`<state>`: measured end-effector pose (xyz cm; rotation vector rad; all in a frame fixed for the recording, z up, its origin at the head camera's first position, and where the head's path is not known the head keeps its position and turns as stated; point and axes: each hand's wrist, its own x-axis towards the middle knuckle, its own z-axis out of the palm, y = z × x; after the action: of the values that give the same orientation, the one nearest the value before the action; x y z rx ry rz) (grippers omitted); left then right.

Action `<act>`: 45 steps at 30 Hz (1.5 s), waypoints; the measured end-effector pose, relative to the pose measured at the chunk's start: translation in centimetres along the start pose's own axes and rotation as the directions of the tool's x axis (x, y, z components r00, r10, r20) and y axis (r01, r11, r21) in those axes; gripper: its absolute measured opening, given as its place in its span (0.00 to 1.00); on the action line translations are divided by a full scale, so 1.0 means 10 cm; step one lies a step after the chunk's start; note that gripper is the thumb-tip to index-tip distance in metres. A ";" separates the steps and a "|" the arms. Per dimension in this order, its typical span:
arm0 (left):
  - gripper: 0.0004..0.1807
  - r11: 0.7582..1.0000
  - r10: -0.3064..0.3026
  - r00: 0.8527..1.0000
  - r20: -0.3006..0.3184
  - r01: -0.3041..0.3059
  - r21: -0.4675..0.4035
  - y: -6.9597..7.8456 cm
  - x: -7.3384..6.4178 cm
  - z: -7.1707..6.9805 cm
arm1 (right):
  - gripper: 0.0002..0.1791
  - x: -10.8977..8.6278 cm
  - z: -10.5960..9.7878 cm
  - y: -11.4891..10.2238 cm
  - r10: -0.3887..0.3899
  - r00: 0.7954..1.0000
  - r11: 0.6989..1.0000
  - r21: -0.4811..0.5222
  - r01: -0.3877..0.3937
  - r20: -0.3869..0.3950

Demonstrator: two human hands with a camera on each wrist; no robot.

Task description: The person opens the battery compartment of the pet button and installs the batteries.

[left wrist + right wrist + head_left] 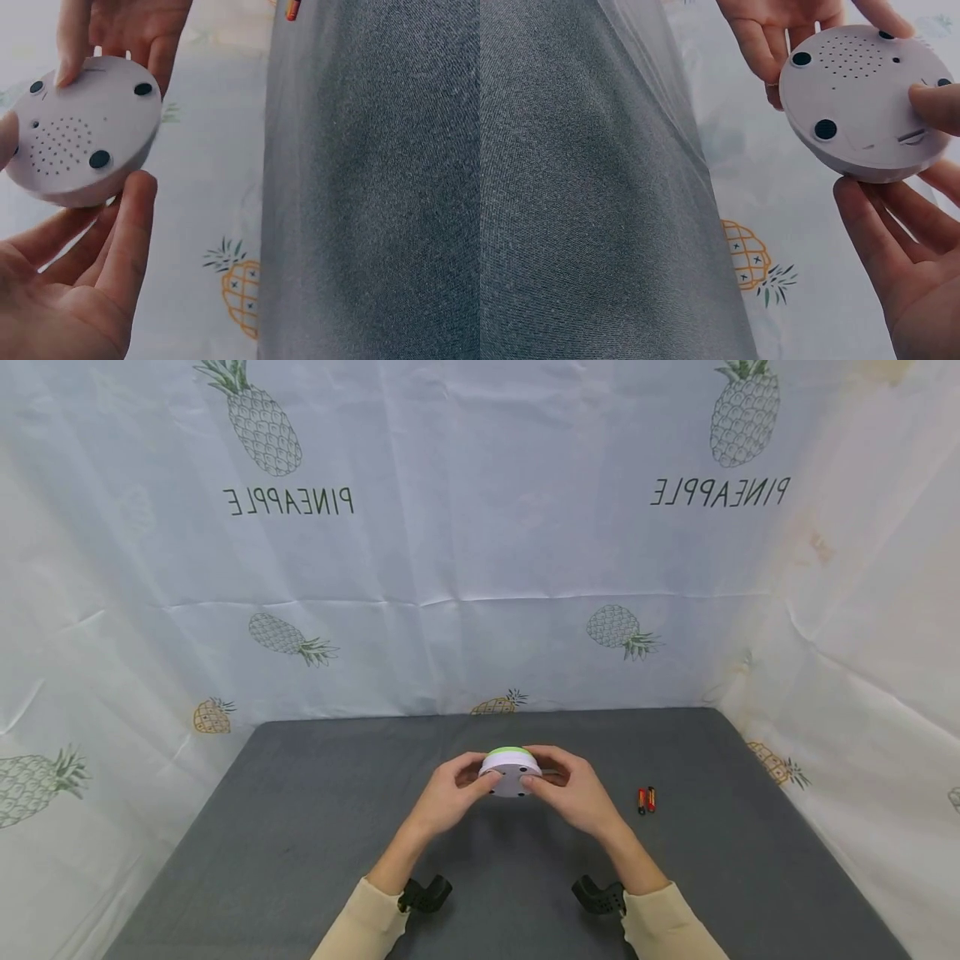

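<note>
Seen through my head camera, a round white device (511, 782) was held above the middle of the desk (337, 802), its underside turned toward the wearer and a bright green band (510, 749) showing along its far upper edge. I saw both hands pinching it from opposite sides: the left hand (447, 792) and the right hand (574, 792) each had the thumb laid on the underside and fingers behind or against the rim. My wrist views gave the detail of that face: dark round feet (826, 129) near the edge, a cluster of small perforations (851, 57) nearer the left thumb, and a short slot (912, 137) just beside the right thumb. To the right of the right hand, well apart from the device, I noted two red-and-black batteries (647, 800) lying side by side on the dark desk covering. Black mounts (426, 894) were strapped at both wrists, close to the pale cuffs of the sleeves (366, 918). Behind the desk and along its sides hung a white cloth (480, 543) printed with pineapples, the lettering on it reading in mirror image.
</note>
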<state>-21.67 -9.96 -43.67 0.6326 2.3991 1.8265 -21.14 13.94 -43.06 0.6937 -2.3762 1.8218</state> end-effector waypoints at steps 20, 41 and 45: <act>0.50 0.981 0.148 0.986 0.081 -0.156 0.114 0.01 -0.02 0.08 | 0.19 0.03 -0.02 0.02 0.106 0.992 0.994 -0.001 -0.107 -0.066; 0.59 0.993 0.061 0.988 0.140 -0.074 0.091 0.03 -0.06 0.18 | 0.19 0.02 0.06 -0.03 0.220 0.975 0.975 0.014 -0.220 0.011; 0.59 0.991 0.084 0.991 0.107 -0.094 0.097 0.02 -0.04 0.18 | 0.18 0.01 0.09 -0.06 0.194 0.977 0.979 -0.049 -0.199 -0.091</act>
<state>-20.69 -8.43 -44.15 0.8339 2.4464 1.6663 -20.84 12.97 -42.76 0.3775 -2.5076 1.8026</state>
